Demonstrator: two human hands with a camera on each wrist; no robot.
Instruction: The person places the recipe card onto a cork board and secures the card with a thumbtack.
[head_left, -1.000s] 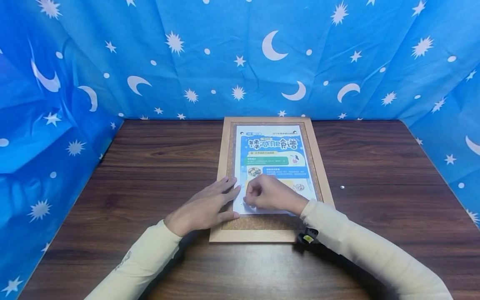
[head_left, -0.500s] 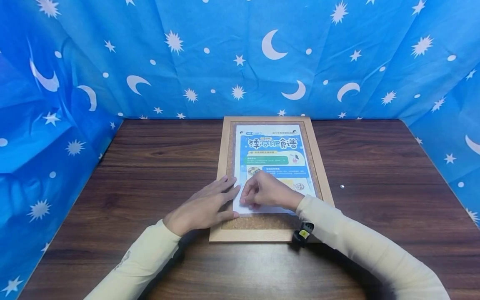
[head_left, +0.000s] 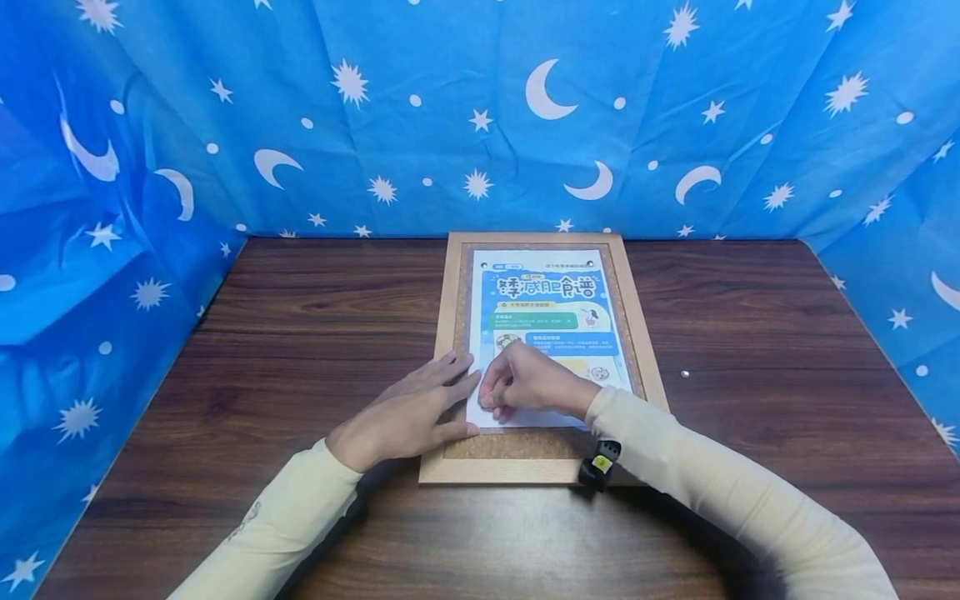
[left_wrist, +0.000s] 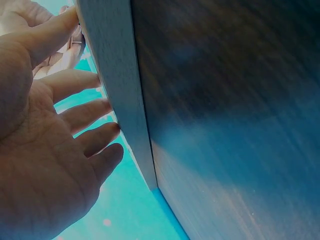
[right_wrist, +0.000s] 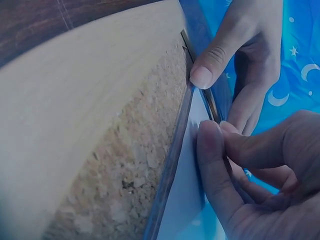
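Note:
A printed poster (head_left: 540,321) lies on a wood-framed cork board (head_left: 517,472), flat on the table. Silver thumbtacks, one at the top left (head_left: 483,265) and one at the top right (head_left: 590,264), sit in its upper corners. My left hand (head_left: 408,412) rests with spread fingers across the board's left frame, fingertips at the poster's edge. Over the poster's lower left corner, my right hand (head_left: 536,383) pinches a small thumbtack between thumb and forefinger, mostly hidden by the fingertips. The right wrist view shows those pinching fingers (right_wrist: 212,145) against the poster sheet (right_wrist: 185,200).
One loose thumbtack (head_left: 685,374) lies on the dark wooden table (head_left: 765,333), right of the board. Bare cork (head_left: 517,446) shows below the poster. A blue curtain (head_left: 450,125) with moons and stars stands behind the table and at both sides.
My right hand has shifted slightly left and settled at the poster's lower left corner, its wrist drawing in leftward. My left hand has stayed in place.

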